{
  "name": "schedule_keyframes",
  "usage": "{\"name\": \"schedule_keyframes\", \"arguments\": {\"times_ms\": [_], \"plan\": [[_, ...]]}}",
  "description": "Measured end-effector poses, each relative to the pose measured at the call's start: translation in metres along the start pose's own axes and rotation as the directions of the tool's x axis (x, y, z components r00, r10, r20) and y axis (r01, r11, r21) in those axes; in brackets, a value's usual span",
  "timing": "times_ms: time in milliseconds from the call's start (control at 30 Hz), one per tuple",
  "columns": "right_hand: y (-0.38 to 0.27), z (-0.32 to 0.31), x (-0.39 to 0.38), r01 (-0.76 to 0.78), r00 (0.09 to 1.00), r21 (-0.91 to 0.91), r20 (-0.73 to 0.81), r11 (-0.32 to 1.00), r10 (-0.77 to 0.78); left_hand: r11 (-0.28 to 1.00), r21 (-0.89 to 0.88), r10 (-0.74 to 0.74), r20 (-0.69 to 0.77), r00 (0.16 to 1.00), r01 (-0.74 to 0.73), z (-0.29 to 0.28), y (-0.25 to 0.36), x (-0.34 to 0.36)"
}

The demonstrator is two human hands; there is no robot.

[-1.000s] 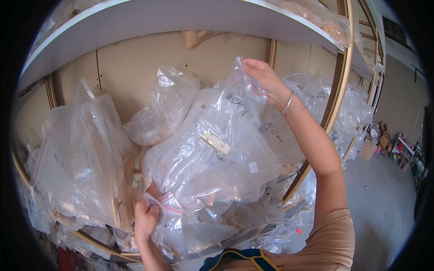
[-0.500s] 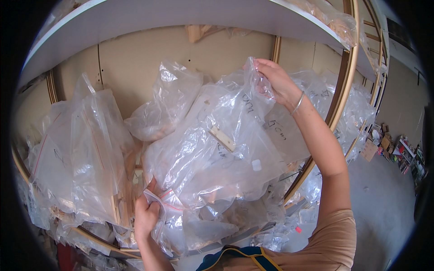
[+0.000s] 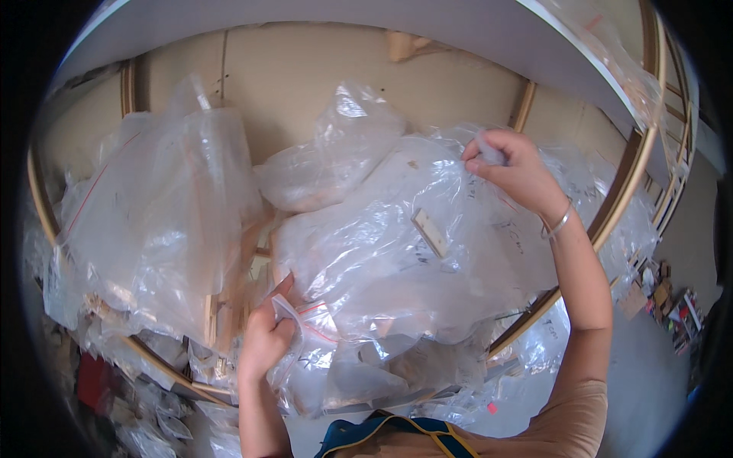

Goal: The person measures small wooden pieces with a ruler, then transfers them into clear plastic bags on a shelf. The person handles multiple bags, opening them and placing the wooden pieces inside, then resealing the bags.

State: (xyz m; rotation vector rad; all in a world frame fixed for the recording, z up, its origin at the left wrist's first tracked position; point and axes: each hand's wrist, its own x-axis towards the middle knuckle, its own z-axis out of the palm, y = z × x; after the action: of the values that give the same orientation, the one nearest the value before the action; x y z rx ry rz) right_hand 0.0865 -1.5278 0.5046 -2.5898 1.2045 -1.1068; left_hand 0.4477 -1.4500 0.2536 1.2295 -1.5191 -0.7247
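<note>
A large clear plastic bag [image 3: 359, 252] with dark handwriting spreads over the middle of the shelf. My right hand [image 3: 523, 172] pinches a bunched bit of it at its upper right, thumb against fingers. On this bag shows a small pale rectangular block [image 3: 429, 233]; I cannot tell whether it lies on top or inside. Lower left, my left hand [image 3: 263, 340] is closed on the edge of a smaller zip bag [image 3: 309, 332] with a red seal line, which hangs in front of the large one. Part of that bag is hidden behind the fingers.
Tall filled plastic bags [image 3: 164, 229] stand at the left, with thin wooden strips [image 3: 210, 320] beside them. A crumpled bag [image 3: 336, 153] leans at the back. The upper shelf [image 3: 305, 14] overhangs, and a gold-coloured post [image 3: 626, 175] rises close to my right forearm.
My right hand has come down, lowering the plastic it was holding up, and the large bag lies flatter. My left hand keeps its grip. The whole view has shifted somewhat.
</note>
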Motion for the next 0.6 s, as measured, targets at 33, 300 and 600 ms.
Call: {"name": "schedule_keyframes", "arguments": {"times_ms": [33,300,600], "plan": [[-0.009,0.006,0.002,0.043,0.998,0.045,-0.048,0.998,-0.041,0.994,0.003,0.109,-0.030,0.994,-0.109,0.002,0.002,0.000],[-0.084,0.129,0.001,0.648,0.646,0.026,0.512,0.762,-0.566,0.973,-0.047,0.211,-0.226,0.951,-0.227,0.009,-0.007,-0.002],[-0.091,0.123,0.086,0.617,0.721,0.016,0.389,0.787,-0.573,0.934,-0.195,0.308,0.012,0.951,-0.300,-0.003,-0.032,-0.005]]}}
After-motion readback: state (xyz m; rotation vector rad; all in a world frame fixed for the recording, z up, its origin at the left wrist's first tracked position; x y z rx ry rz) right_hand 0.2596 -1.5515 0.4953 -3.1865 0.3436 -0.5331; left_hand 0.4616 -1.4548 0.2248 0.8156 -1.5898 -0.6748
